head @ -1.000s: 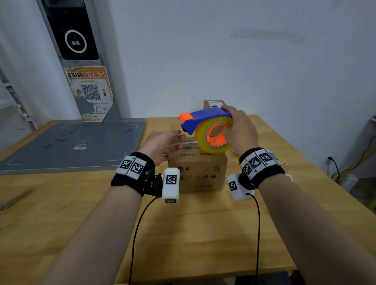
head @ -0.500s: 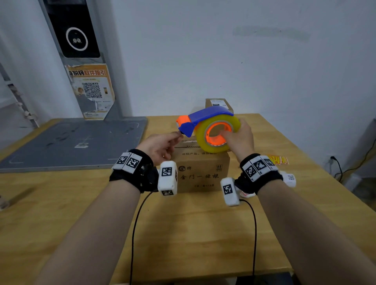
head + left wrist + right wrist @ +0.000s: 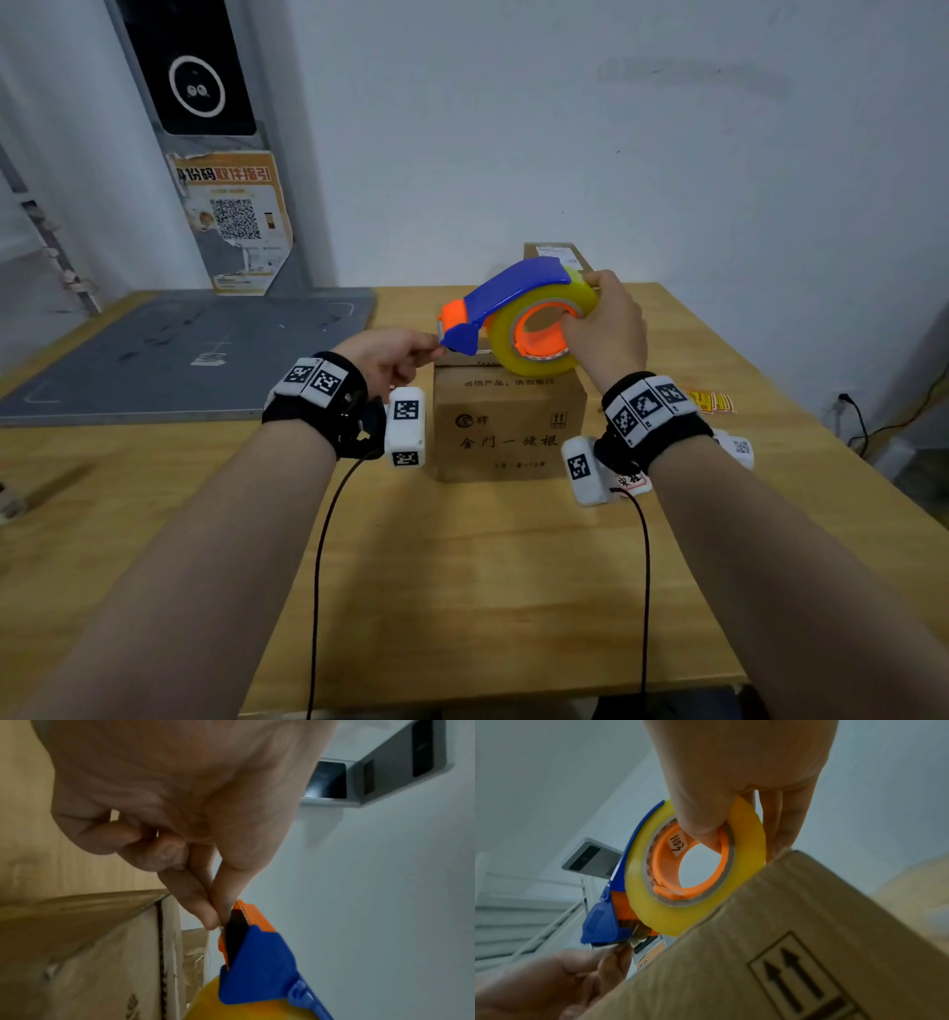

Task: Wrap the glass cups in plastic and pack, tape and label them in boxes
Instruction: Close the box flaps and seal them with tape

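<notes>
Left hand (image 3: 390, 354) closed in since earlier frame, pinching tape end at 9 o'clock of tape dispenser (image 3: 518, 313); right hand (image 3: 606, 334) grips roll over box (image 3: 506, 416)

The light you get is soft, cool and a bit dim, with only faint shadows on the table (image 3: 462, 591). The head view bends at its edges, so the wall lines lean. In your wrist views the box (image 3: 795, 953) looks fuzzy, and your left hand (image 3: 552, 983) blurs in the bottom corner.
</notes>
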Action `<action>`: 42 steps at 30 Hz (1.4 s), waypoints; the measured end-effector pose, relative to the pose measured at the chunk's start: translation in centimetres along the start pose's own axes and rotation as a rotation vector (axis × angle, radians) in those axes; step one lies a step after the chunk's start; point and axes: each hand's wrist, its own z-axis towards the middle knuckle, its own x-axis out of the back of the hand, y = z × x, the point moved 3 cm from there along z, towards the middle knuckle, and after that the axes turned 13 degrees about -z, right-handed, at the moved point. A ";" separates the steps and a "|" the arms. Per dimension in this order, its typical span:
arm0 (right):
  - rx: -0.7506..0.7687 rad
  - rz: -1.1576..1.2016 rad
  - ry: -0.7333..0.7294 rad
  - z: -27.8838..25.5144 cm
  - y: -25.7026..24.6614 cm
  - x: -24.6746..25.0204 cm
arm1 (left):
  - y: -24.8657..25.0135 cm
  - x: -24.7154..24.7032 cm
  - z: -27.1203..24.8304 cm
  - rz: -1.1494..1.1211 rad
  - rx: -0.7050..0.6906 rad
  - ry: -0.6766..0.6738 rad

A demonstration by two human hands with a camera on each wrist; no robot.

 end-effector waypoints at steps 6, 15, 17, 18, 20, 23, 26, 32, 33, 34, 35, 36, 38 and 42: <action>0.008 -0.076 0.012 -0.1 -0.1 0.3 | 0.8 0.2 -0.1 0.066 -0.054 -0.019; -0.063 0.037 0.128 0.4 2.1 1.5 | -0.9 5.4 1.0 0.025 -0.085 0.062; -0.068 0.070 0.140 0.4 2.4 1.2 | -1.4 5.9 1.1 0.026 -0.096 0.084; -0.068 0.082 0.144 0.4 2.4 1.0 | -1.5 5.8 1.1 0.029 -0.108 0.095; -0.064 0.096 0.145 0.4 2.4 0.6 | -1.8 5.7 1.2 0.041 -0.129 0.124; -0.050 0.088 0.125 0.3 2.3 0.2 | -2.6 5.8 1.5 0.059 -0.107 0.144; -0.043 0.088 0.116 0.4 2.3 -0.1 | -3.7 6.0 1.7 0.043 -0.082 0.131; -0.012 0.069 0.117 0.2 2.1 -0.4 | -5.3 6.0 2.5 0.036 -0.023 0.127; -0.010 0.070 0.119 0.2 2.1 -0.5 | -5.6 5.9 2.6 0.031 -0.015 0.128; -0.009 0.074 0.121 0.2 2.1 -0.6 | -5.8 5.8 2.7 0.019 -0.014 0.133; -0.008 0.079 0.122 0.1 2.2 -0.6 | -6.0 5.6 2.7 0.005 -0.018 0.142; -0.004 0.083 0.123 0.1 2.2 -0.7 | -6.3 5.4 2.7 -0.010 -0.021 0.149; 0.009 0.088 0.126 0.0 2.2 -0.8 | -6.8 4.9 2.6 -0.034 -0.014 0.158; 0.018 0.108 0.130 -0.2 2.4 -1.0 | -8.2 3.1 2.8 -0.074 -0.003 0.199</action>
